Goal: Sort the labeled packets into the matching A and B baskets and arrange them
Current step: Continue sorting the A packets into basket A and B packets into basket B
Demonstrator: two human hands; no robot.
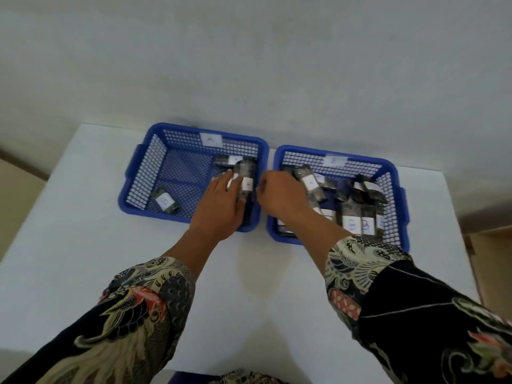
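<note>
Two blue mesh baskets stand side by side: basket A on the left and basket B on the right, each with a white letter tag on its far wall. My left hand reaches into the right side of basket A, its straight fingers resting on dark packets with white labels. A lone packet marked B lies in basket A's near-left corner. My right hand hovers over basket B's left side with curled fingers. A packet marked A sticks out from its far side. Several packets marked B stand in a row along basket B's near wall.
The baskets sit at the far half of a white table, which stands against a pale wall. A loose heap of dark packets fills the far right of basket B. Patterned sleeves cover both forearms.
</note>
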